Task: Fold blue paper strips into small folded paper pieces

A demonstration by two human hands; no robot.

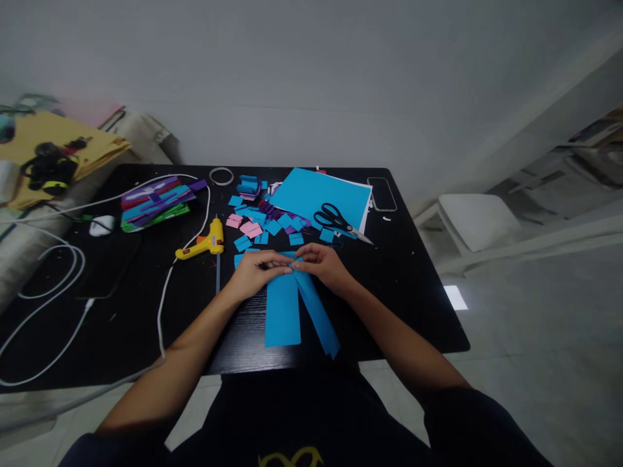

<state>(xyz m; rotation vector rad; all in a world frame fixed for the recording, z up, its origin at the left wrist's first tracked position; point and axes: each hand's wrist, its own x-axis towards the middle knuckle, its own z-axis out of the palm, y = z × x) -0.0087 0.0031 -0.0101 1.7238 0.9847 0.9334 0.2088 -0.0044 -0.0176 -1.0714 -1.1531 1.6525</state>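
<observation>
Head view: the black table (403, 279) spans the space before the person, its front edge running just past the near ends of 2 blue strips. Beyond the hands lies a large blue sheet (311, 191), with scissors (346, 227) on its near right corner. The flat blue strip (282, 318) points almost straight toward the person. The slanted blue strip (316, 311), seemingly creased lengthwise, starts between the 2 hands and angles nearer and rightward, its loose end close to the front edge. Dark tabletop shows between the 2 strips and between the slanted strip and the right forearm (389, 324). The glue gun (207, 244) lies left of the hands, small blue pieces (272, 227) just beyond them. The left hand (250, 272) and right hand (331, 266) both appear closed in a pinch at the slanted strip's far end, about equally near; fingertips partly hide the contact.
</observation>
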